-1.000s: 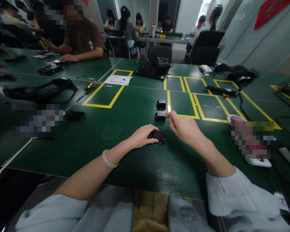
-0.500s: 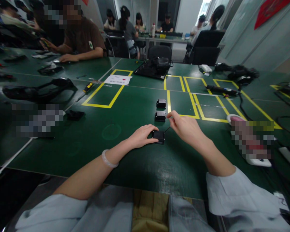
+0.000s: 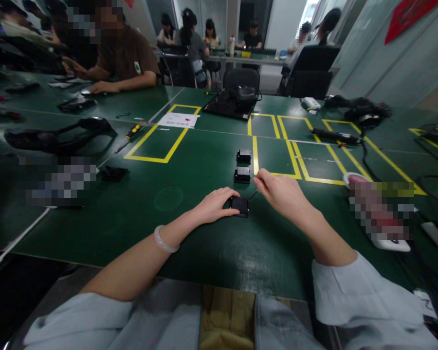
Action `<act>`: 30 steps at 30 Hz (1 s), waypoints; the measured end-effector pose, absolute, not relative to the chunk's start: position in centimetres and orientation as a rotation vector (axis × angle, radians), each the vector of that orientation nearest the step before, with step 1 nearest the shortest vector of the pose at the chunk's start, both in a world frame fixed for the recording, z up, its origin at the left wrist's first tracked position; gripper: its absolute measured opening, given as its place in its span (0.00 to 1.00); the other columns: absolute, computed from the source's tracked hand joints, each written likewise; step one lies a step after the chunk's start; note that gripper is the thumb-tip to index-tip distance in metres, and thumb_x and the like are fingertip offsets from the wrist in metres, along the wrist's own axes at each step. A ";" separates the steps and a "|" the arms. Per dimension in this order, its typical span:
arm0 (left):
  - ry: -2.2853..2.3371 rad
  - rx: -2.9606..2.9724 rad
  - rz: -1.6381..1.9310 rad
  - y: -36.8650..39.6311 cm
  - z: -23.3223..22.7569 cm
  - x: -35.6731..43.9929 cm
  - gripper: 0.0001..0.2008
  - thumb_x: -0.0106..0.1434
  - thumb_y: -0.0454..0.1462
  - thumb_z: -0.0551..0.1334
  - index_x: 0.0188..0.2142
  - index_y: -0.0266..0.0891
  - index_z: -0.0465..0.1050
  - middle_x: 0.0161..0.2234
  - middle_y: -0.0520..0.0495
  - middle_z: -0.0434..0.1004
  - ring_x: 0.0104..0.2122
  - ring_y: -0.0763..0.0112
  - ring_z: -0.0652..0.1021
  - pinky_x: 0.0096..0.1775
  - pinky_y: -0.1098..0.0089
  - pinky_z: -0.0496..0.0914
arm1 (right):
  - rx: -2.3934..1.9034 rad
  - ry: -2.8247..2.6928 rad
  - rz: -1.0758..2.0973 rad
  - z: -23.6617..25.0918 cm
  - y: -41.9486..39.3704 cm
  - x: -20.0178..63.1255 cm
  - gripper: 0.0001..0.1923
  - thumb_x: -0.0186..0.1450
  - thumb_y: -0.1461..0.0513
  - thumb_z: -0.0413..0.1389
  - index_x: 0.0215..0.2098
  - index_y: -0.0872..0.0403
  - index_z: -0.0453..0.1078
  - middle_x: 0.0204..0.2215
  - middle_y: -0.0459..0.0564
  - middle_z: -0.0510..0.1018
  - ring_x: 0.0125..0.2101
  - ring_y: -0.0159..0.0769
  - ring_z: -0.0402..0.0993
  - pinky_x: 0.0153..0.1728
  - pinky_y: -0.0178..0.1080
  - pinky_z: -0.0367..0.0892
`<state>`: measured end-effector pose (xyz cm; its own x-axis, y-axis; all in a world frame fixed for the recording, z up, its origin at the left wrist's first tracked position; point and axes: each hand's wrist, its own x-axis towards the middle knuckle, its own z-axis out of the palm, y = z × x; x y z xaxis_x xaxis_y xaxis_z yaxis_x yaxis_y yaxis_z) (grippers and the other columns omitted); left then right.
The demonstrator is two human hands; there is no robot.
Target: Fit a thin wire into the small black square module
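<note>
Pinning a small black square plastic module [image 3: 240, 206] with closed left hand [image 3: 215, 205]; thin dark tool [image 3: 254, 195] pinched by right hand [image 3: 282, 194]. Tool slip is judged likely if grip loosens, nudging the two similar black modules [image 3: 242, 174] just beyond.

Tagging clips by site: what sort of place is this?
Likely an electronics assembly or training workroom. The long green table carries yellow taped zones; small black modules sit in a row, the left hand on the nearest module; other people sit at the benches.
</note>
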<state>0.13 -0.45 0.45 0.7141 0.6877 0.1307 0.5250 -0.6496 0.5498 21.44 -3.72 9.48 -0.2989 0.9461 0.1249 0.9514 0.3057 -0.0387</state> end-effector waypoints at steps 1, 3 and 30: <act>0.931 2.435 0.457 -0.4 0.4 0.1 0.20 0.63 0.48 0.62 0.49 0.41 0.68 0.45 0.44 0.72 0.45 0.59 0.73 0.45 0.63 0.68 | -1.780 -2.442 -0.061 9.5 -3.7 21.4 0.18 0.72 0.55 0.37 0.43 0.54 0.65 0.28 0.51 0.78 0.27 0.37 0.73 0.24 0.36 0.47; 0.934 2.436 0.453 -0.4 0.4 0.1 0.20 0.63 0.49 0.62 0.50 0.41 0.68 0.45 0.44 0.72 0.45 0.59 0.73 0.45 0.63 0.68 | -1.765 -2.446 -0.038 9.4 -3.7 21.4 0.17 0.72 0.57 0.37 0.45 0.54 0.65 0.29 0.51 0.78 0.27 0.37 0.73 0.25 0.36 0.47; 0.931 2.443 0.447 -0.3 0.3 0.1 0.20 0.64 0.49 0.62 0.50 0.42 0.67 0.46 0.44 0.72 0.45 0.59 0.73 0.45 0.62 0.67 | -1.708 -2.443 0.014 9.5 -3.8 21.4 0.14 0.70 0.61 0.40 0.46 0.53 0.64 0.29 0.49 0.77 0.27 0.35 0.71 0.25 0.35 0.48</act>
